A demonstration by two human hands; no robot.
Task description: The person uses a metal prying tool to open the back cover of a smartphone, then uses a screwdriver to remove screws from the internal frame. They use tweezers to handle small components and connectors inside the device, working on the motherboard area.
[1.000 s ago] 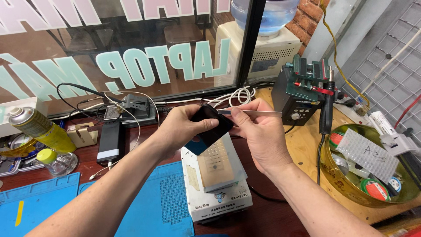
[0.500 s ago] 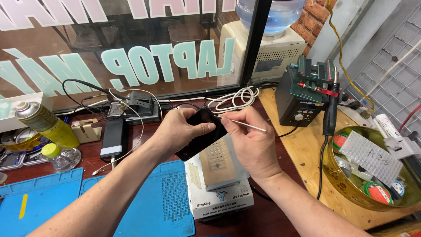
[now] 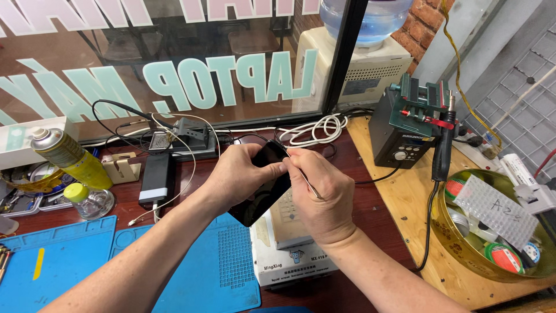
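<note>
The bench (image 3: 370,156) is dark reddish wood, crowded, and it runs up against a shop window with large pale lettering seen from behind. Above its middle the left hand (image 3: 240,174) grips a black phone (image 3: 263,188), fingers wrapped around its upper edge, holding it tilted off the surface. The right hand (image 3: 321,194) sits just beside it, fingers pinched around a thin metal tool (image 3: 310,186) whose tip meets the top corner of the phone. Directly beneath the hands lies a white box-like device (image 3: 289,255), and to its left a blue work mat (image 3: 214,278) covers the near part of the bench, with a second blue mat (image 3: 55,266) beside that. Further left stand a yellow spray can (image 3: 72,159) and a small glass jar with a yellow cap (image 3: 90,200). A slim dark power bank (image 3: 155,179) lies near the window among black and white cables, and a coiled white cable (image 3: 315,128) rests behind the hands. On the right a lighter wooden board (image 3: 399,214) carries a dark soldering station (image 3: 405,136) with a green holder on top. A round gold-coloured tin (image 3: 446,237) full of tape rolls and small parts sits at the far right. Behind the glass post stands a water dispenser (image 3: 362,58) with a blue bottle, next to a brick wall and a wire grid panel.
</note>
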